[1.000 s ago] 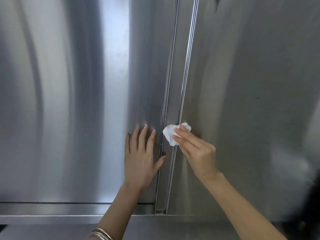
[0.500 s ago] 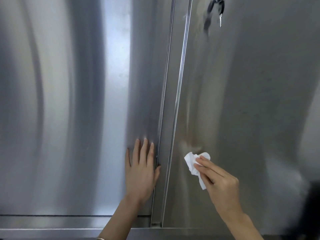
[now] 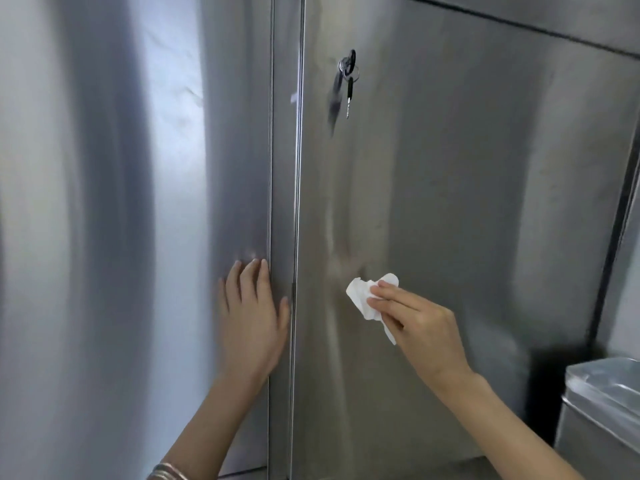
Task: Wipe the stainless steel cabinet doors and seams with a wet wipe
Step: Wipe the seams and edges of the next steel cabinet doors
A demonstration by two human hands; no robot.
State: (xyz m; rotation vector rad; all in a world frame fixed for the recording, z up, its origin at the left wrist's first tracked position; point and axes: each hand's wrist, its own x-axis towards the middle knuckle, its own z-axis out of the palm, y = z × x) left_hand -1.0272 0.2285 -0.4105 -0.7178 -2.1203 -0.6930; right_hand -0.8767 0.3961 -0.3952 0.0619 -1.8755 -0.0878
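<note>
- Head view: left hand (image 3: 251, 317) lies flat, fingers spread, on the left door (image 3: 138, 237) beside the seam (image 3: 282, 202).
- Right hand (image 3: 420, 323) pinches the crumpled wet wipe (image 3: 367, 296) against the right door (image 3: 467, 202) — keys (image 3: 349, 81) hang at twelve o'clock, possibly from a lock.

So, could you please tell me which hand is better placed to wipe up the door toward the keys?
Right. The right hand already pinches the wet wipe against the right door, below the keys. The left hand lies flat on the left door.
</note>
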